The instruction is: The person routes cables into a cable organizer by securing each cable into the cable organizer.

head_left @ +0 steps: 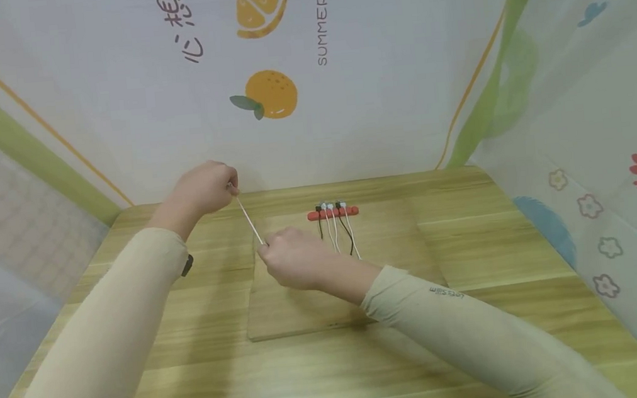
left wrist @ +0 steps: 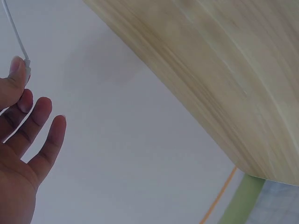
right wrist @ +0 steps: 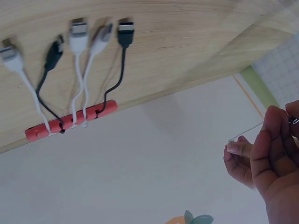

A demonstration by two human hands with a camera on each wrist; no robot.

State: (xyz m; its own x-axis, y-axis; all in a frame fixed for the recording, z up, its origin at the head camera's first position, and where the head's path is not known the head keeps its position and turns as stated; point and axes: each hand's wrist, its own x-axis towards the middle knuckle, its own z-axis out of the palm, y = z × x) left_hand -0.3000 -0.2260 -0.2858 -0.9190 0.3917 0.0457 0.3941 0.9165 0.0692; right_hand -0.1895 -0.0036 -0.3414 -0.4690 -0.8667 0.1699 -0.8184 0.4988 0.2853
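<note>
A white cable (head_left: 249, 219) runs straight between my two hands at the back left, above the table. My left hand (head_left: 206, 186) pinches one end at its white plug (left wrist: 27, 70) between thumb and index finger, the other fingers spread loosely. Nearer and to the right, my right hand (head_left: 295, 258) grips the cable lower down; its fingers hide that end. Beyond the right hand, a red cable holder (head_left: 313, 216) lies along the back of a wooden board (head_left: 305, 311). Several black and white cables sit in it, with USB plugs such as the black plug (right wrist: 125, 33) and white plug (right wrist: 78, 41).
The board lies on a wood-grain table (head_left: 197, 374). A white curtain (head_left: 368, 112) printed with oranges hangs behind the table's back edge, and another printed curtain (head_left: 593, 156) stands along the right side.
</note>
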